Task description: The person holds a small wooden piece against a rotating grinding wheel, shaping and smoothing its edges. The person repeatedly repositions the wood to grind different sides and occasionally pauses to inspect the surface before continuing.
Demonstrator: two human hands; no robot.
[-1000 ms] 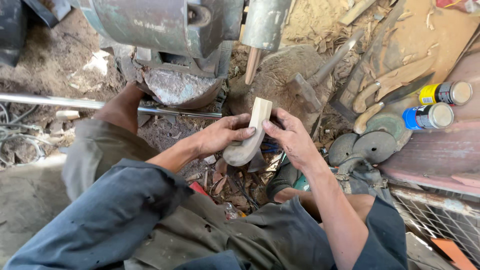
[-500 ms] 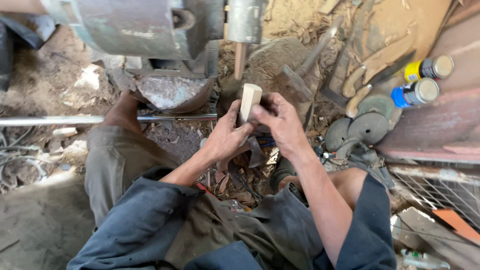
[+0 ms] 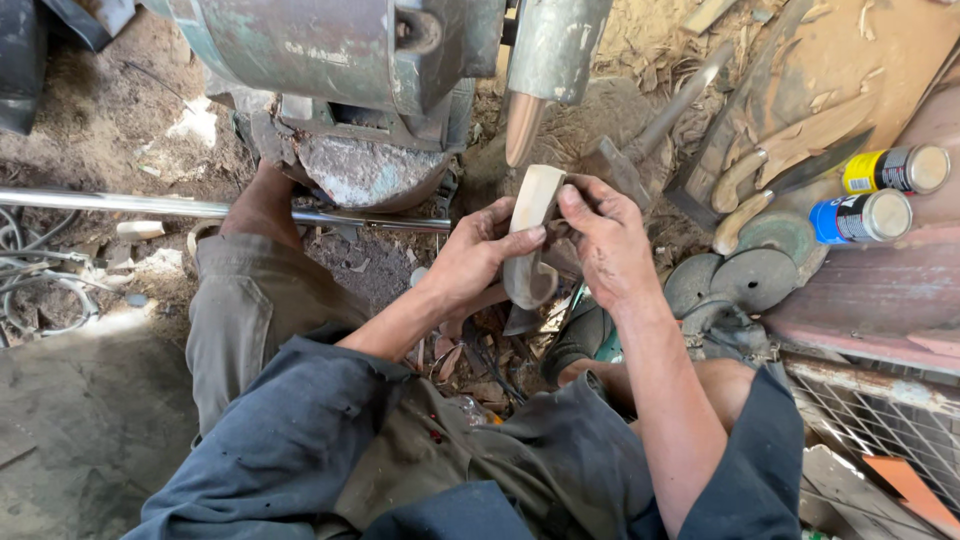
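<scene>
I hold a pale curved wooden piece (image 3: 531,235), shaped like a handle, upright between both hands. My left hand (image 3: 475,258) grips its left side and lower bend. My right hand (image 3: 607,240) pinches its upper right edge with thumb and fingers. The top end of the wood sits just below a tapered metal spindle tip (image 3: 521,128) that sticks out of a grey cylinder (image 3: 555,45) on a worn green machine (image 3: 340,80). A small gap shows between wood and tip.
A hammer (image 3: 640,135) lies behind my right hand. To the right are grinding discs (image 3: 755,278), two spray cans (image 3: 875,195), more wooden handles (image 3: 745,180) and a knife blade on a board. A steel rod (image 3: 150,203) crosses left. Wire mesh (image 3: 880,420) at lower right.
Both hands have lifted the wooden piece up and away from my lap, turning it upright and bringing its top end close under the spindle tip.
</scene>
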